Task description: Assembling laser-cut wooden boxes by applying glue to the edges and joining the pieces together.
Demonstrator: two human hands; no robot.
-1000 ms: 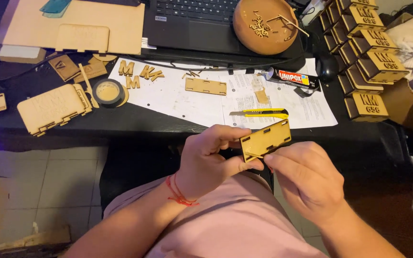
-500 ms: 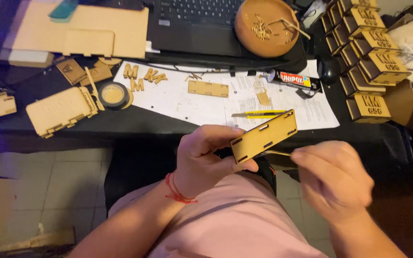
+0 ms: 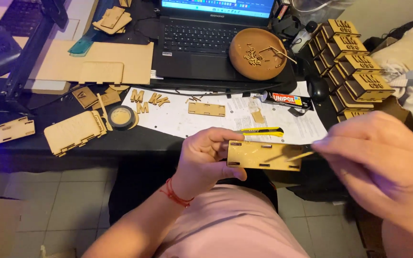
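Wooden and pale, a flat rectangular panel (image 3: 264,155) with small slots along its edges is held above the person's lap, just in front of the edge of the dark desk (image 3: 135,141). The left hand (image 3: 206,160) grasps the left end of this panel, thumb below and fingers curled over the top edge. The right hand (image 3: 383,167) pinches a thin wooden stick (image 3: 295,156) between fingertips; the tip of the stick lies on the face of the panel, near its right side. This hand is a little blurred. A red string bracelet (image 3: 174,192) is around the left wrist.

Just behind the panel, on white printed paper sheets (image 3: 244,119), lies a yellow utility knife (image 3: 261,131). On the same sheets are a smaller slotted wooden piece (image 3: 207,109), some cut wooden letters (image 3: 146,99) and a tube of glue (image 3: 285,99). To the left of the sheets stands a roll of tape (image 3: 121,116), and near it another wooden panel (image 3: 74,132) with toothed edges.

Further back is an open laptop (image 3: 201,43), and a round wooden plate (image 3: 256,53) with tiny wooden parts rests on its right part. At the right side of the desk, finished wooden boxes (image 3: 352,62) are stacked in rows. Large sheets of flat board (image 3: 96,64) lie at the left.
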